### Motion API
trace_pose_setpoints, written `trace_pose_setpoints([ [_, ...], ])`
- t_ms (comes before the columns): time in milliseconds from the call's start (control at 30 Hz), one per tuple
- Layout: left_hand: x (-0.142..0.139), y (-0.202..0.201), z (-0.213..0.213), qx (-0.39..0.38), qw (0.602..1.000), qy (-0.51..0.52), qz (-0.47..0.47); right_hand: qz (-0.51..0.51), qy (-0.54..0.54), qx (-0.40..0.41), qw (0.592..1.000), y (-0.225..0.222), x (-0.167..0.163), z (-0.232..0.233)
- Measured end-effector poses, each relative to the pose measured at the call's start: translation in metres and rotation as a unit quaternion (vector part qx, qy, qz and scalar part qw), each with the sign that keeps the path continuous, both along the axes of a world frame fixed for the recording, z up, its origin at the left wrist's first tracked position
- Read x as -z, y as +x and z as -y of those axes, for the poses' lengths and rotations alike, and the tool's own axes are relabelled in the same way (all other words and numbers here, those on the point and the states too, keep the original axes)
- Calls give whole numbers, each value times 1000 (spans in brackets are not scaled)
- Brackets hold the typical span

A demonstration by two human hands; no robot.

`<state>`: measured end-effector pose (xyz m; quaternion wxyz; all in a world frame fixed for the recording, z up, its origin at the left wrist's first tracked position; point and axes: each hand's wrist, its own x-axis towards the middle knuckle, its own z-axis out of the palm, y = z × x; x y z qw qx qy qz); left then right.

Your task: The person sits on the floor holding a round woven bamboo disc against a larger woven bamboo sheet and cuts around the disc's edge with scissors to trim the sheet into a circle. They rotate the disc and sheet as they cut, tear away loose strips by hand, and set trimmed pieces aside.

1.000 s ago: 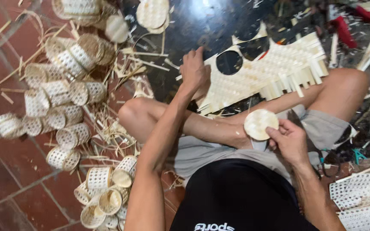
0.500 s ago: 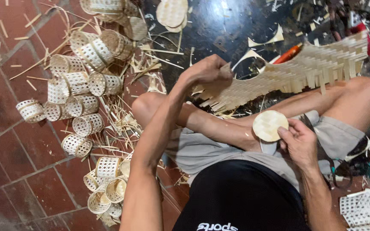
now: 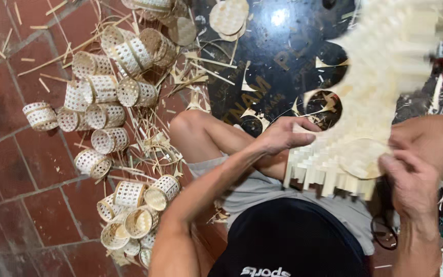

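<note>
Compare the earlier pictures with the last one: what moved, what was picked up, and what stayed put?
The left hand lifted the woven mat off the dark board and swung it up over the lap. The right hand brought its round woven disc against the mat. The small baskets stayed put.

I see even, soft light with a bright glare spot on the black board (image 3: 283,56); the woven mat (image 3: 385,77) is motion-blurred, while the small baskets (image 3: 108,87) stay sharp
</note>
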<state>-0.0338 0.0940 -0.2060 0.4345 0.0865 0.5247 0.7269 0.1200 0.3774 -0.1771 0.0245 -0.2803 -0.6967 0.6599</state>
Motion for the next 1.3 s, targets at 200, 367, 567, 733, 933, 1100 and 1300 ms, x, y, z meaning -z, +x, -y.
trace_pose_setpoints([
  [200,-10,-161,87,203,817,-249,-479,12,-162,56,985,1,25,23],
  [367,-32,-269,175,42,467,-684,-559,-7,-159,62,985,7,23,28],
  [567,-54,-280,167,145,455,-705,-525,-27,-191,87,977,8,29,37],
  [733,-73,-283,161,73,497,-682,-531,-3,-176,77,981,4,29,32],
  [933,-51,-272,146,-234,696,-501,-459,-57,-171,71,981,1,24,16],
  [1100,-10,-154,86,-28,984,-174,-1,-69,-103,26,992,6,9,-9],
  [1300,-5,-1,20,63,967,178,173,-118,-132,27,984,-26,-9,-4],
])
